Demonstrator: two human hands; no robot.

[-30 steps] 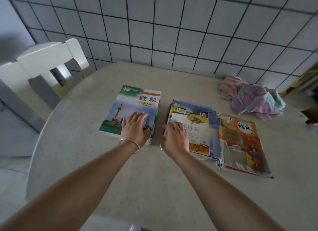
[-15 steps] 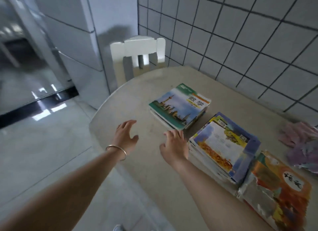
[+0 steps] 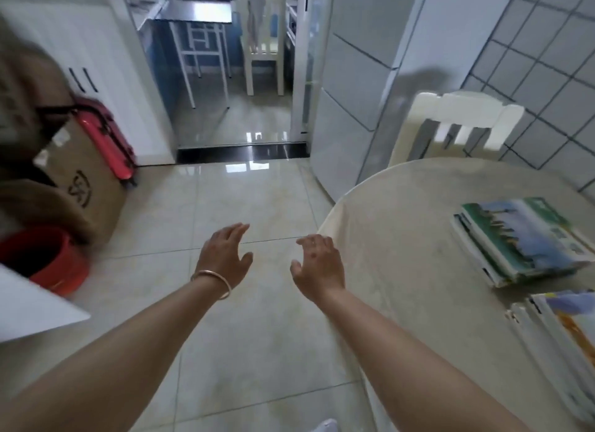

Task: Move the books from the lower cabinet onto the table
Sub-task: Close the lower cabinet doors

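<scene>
A stack of books with a green and blue cover (image 3: 521, 238) lies on the round beige table (image 3: 409, 232) at the right. A second stack of books (image 3: 560, 341) sits nearer, cut off by the right edge. My left hand (image 3: 225, 256), with a bracelet on the wrist, hovers over the floor left of the table, fingers apart and empty. My right hand (image 3: 317, 265) is at the table's left rim, also empty with fingers spread. The lower cabinet is not clearly in view.
A white chair (image 3: 457, 125) stands behind the table by the tiled wall. At the left are a cardboard box (image 3: 83, 180), a red suitcase (image 3: 106, 138), a red bucket (image 3: 48, 261) and a white panel (image 3: 29, 309). A doorway (image 3: 238, 77) opens ahead over glossy floor tiles.
My view has swung left, away from the table toward the floor and doorway. Both hands have left the book stacks and moved off past the table's left edge, empty.
</scene>
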